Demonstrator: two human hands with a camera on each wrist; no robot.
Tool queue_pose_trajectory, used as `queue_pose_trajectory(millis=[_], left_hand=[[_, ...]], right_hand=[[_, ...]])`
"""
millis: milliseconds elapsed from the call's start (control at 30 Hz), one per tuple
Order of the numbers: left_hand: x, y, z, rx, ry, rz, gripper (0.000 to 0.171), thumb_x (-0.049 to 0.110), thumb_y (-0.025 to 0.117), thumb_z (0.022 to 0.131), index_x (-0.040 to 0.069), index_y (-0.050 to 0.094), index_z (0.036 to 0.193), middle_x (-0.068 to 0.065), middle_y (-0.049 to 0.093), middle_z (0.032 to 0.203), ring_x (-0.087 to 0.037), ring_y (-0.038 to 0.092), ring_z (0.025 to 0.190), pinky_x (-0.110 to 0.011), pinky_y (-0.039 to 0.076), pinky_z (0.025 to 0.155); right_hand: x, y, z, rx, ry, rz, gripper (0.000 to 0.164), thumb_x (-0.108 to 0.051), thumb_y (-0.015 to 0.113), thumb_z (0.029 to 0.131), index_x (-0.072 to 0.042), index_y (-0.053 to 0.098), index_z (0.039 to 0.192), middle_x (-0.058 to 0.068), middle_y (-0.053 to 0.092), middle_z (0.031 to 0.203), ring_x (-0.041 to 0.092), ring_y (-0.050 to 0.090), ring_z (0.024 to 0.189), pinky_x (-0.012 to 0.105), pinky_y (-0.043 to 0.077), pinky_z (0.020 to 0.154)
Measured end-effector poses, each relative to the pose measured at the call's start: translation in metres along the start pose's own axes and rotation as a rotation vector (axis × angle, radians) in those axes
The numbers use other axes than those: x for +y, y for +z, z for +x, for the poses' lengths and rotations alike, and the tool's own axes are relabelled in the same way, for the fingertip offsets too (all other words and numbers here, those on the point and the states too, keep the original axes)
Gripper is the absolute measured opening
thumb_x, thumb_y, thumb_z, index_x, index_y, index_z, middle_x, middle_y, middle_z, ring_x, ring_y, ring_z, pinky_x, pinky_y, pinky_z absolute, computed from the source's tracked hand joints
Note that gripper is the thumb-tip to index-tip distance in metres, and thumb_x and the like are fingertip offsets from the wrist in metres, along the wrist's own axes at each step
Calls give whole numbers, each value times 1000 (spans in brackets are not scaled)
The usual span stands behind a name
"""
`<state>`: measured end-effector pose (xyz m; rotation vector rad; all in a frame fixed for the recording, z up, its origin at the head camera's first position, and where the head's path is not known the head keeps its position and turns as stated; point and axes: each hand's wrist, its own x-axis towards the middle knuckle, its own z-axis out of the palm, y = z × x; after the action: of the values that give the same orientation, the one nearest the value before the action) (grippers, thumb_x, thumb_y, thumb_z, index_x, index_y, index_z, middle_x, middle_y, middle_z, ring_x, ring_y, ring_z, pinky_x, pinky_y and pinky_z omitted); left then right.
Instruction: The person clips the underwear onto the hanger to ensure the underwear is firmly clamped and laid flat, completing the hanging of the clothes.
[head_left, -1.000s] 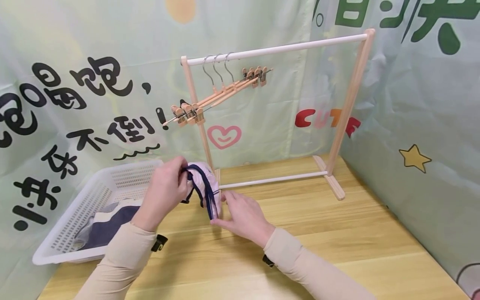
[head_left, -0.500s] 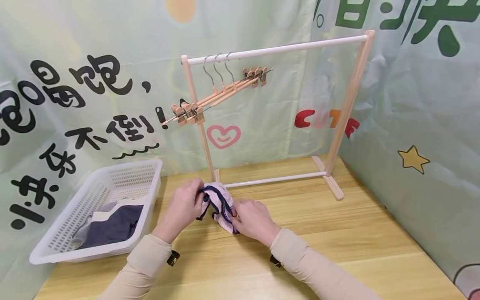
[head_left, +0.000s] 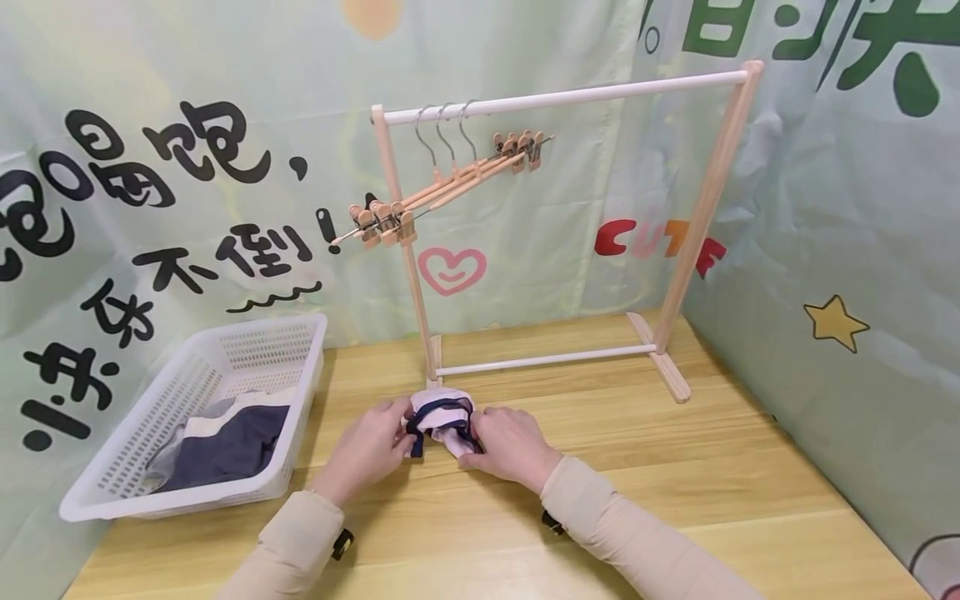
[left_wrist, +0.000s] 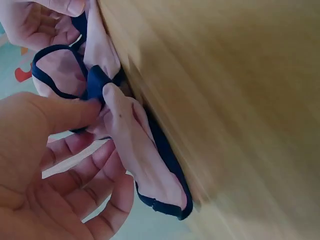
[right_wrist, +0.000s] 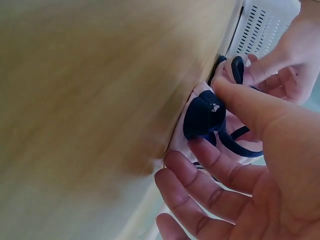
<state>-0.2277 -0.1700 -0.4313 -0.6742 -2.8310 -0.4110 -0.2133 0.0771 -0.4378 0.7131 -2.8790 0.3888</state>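
A small pink garment with navy trim (head_left: 444, 403) lies bunched on the wooden table in front of the rack's left foot. My left hand (head_left: 372, 446) pinches its left side; in the left wrist view the thumb presses the pink cloth (left_wrist: 132, 135) against the forefinger, and the other fingers are loosely bent. On the other side, my right hand (head_left: 513, 446) holds the garment's edge. A navy band with a small pale mark (right_wrist: 204, 116) shows between its thumb and forefinger in the right wrist view. Folds hide the garment's full shape.
A white perforated basket (head_left: 307, 392) at the left holds grey, cream and dark blue clothing (head_left: 232, 446). Behind the hands stands a wood-and-white rack (head_left: 570, 98); 3 clip hangers (head_left: 457, 179) hang at its left end. Printed cloth walls enclose the table (head_left: 600, 517).
Both hands have lowered the garment from the air to the table, moving slightly right. It now lies bunched between them, with both hands still gripping it.
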Motion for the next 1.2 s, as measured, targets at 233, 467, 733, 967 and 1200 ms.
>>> queue_pose_trajectory(millis=[233,467,733,967,1200], left_hand=[[-4,-3,-11,-62,-12,0,43,31,96,79,14,63,101,-1,59,90,-17,56,76,-40,54,70],[-10,-2,-17,-130,-16,20,52,42,100,72,16,62,96,-1,58,91,-17,53,78,-39,50,71],[-13,0,-23,-130,10,53,40,38,94,81,16,62,88,3,53,84,-13,49,75,-35,45,66],[-16,1,-24,-94,79,105,32,18,84,85,17,53,76,4,45,76,-13,44,68,-32,37,58],[-18,2,-21,-136,13,87,33,11,78,80,20,48,69,3,43,73,-13,42,65,-31,34,58]], right_hand=[[-2,0,0,-16,13,-5,44,-44,92,81,-20,56,73,-5,58,71,11,51,64,34,46,53],[2,1,0,-81,67,41,43,-39,90,85,-20,55,71,-6,56,68,11,51,62,36,45,52],[11,-3,1,-155,125,69,45,-40,90,86,-20,54,69,-5,57,68,14,52,64,37,44,56],[22,-8,0,-168,138,67,39,-33,87,90,-20,57,69,-6,57,68,13,53,64,38,46,57],[36,-15,-4,-158,159,36,27,-24,87,89,-20,65,75,-6,62,73,14,56,68,41,50,60]])
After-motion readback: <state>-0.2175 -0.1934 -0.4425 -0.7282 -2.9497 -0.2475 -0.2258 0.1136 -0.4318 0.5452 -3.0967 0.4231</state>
